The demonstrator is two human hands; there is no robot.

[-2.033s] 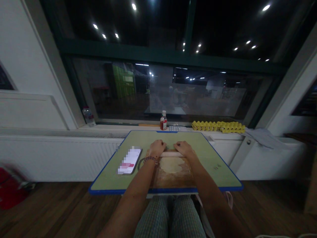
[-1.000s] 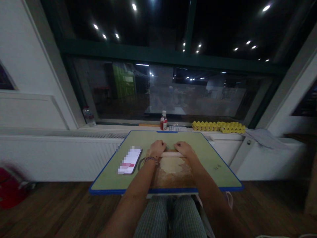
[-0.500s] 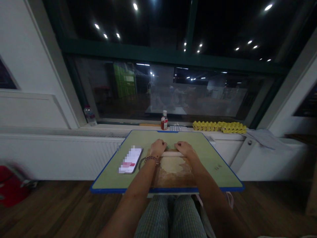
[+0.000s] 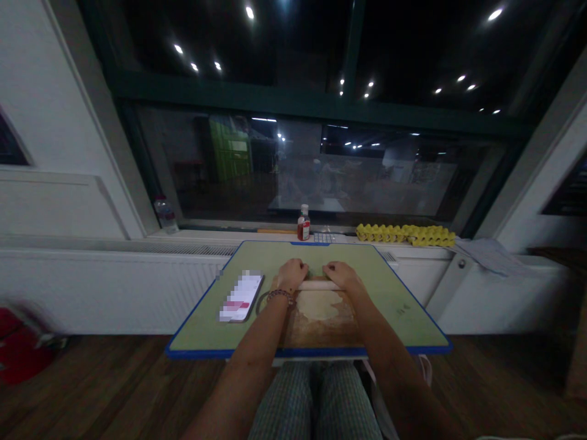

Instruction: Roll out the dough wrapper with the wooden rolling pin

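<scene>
A pale rolling pin [image 4: 318, 285] lies crosswise at the far edge of a flat, irregular sheet of dough [image 4: 320, 304]. My left hand [image 4: 293, 273], a beaded bracelet at its wrist, is closed on the pin's left end. On the right end my right hand [image 4: 340, 273] is curled the same way. Both hands partly hide the pin's ends. Under the dough is a brown wooden board [image 4: 321, 333], with bare wood showing around the sheet.
The board rests on a small green table [image 4: 403, 327] with a blue rim. Left of my arm lies a phone [image 4: 243, 297] with its screen lit. Along the windowsill stand a small bottle of red liquid [image 4: 303, 223], a yellow egg carton [image 4: 406, 234] and a clear plastic bottle [image 4: 166, 215].
</scene>
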